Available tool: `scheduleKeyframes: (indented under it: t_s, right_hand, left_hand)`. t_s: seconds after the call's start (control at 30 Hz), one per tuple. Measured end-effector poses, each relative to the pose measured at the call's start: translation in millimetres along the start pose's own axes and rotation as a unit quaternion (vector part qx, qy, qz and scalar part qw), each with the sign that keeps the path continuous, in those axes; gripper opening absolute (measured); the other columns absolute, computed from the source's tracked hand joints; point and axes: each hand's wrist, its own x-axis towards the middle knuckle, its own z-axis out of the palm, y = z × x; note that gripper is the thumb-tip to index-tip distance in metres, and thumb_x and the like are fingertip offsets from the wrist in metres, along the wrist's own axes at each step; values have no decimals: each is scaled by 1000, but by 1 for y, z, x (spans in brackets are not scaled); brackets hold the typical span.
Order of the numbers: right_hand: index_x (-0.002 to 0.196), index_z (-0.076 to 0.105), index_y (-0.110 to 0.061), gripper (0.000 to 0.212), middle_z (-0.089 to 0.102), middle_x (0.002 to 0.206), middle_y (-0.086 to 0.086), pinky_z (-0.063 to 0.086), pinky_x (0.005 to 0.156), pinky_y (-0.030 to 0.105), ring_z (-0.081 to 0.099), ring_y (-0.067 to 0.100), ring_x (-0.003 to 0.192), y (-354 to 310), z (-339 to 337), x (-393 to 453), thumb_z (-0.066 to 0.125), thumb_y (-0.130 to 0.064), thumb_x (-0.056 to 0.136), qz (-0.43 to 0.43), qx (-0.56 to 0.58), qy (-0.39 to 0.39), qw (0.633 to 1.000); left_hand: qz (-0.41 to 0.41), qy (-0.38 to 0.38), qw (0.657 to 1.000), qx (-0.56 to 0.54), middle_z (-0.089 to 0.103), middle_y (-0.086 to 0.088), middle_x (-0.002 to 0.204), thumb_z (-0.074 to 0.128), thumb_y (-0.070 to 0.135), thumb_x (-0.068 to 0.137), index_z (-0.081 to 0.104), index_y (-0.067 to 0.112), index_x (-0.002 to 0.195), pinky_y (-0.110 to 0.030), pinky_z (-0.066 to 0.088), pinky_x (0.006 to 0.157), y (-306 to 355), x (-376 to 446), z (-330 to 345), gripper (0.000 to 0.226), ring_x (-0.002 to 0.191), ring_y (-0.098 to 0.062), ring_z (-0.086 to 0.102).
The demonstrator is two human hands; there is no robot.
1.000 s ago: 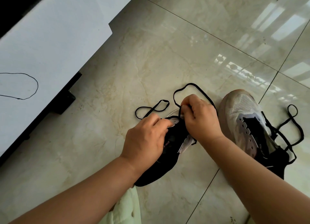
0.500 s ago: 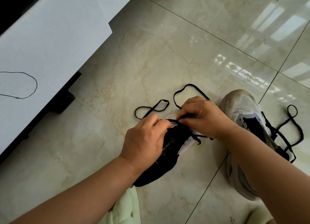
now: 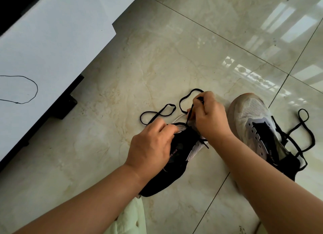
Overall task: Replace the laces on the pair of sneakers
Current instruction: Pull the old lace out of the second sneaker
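Sneaker point(image 3: 176, 156) black, grey-trimmed | left hand point(image 3: 150, 146) grips it | right hand point(image 3: 209, 116) pinches lace point(image 3: 189, 111)

- The left hand point(image 3: 150, 146) comes in from the lower left on a bare forearm, back of the hand upward, fingers curled and gripping.
- The right hand point(image 3: 208, 115) comes in from the lower right, its fingers point(image 3: 201, 100) bent and pinching, wrist angled down.
- The hands sit close together, not touching.

The right hand point(image 3: 210, 118) has pulled the black lace point(image 3: 190, 111) upward.
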Motion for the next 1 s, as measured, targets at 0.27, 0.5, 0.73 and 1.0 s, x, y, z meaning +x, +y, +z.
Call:
scheduleKeyframes:
  t_s: [0.27, 0.5, 0.73, 1.0]
  right_hand:
    - [88, 51, -16, 14, 54, 47, -7, 47, 68, 23, 63, 12, 67, -13, -10, 7, 41, -15, 98, 192, 333, 43, 922]
    - [98, 71, -19, 31, 62, 79, -1, 39, 74, 20, 46, 10, 91, -6, -29, -2, 57, -3, 75, -103, -132, -260, 951]
    - [84, 75, -10, 13, 64, 67, -2, 38, 68, 22, 52, 18, 80, 3, -35, -1, 68, -1, 77, -197, -160, -194, 948]
    - [78, 64, -9, 9, 60, 59, 2, 45, 51, 30, 55, 18, 54, 8, -11, -14, 58, -2, 79, -49, -59, -42, 996]
  left_hand:
    - [4, -2, 1000, -6, 57, 0, 79, 68, 3, 79, 70, 17, 96, -29, 46, 41, 1, 0, -1, 22, 64, -20, 58]
    - [2, -1, 1000, 6, 55, 1, 78, 67, 5, 80, 69, 20, 95, -28, 44, 41, -5, -2, -2, 21, 65, -19, 56]
    - [7, -4, 1000, 4, 55, 2, 77, 69, 4, 79, 70, 21, 95, -26, 43, 40, -5, 0, -2, 23, 65, -17, 56]
    - [12, 2, 1000, 6, 57, 1, 77, 70, 3, 77, 71, 19, 92, -27, 44, 39, -2, 2, -3, 22, 63, -18, 57]
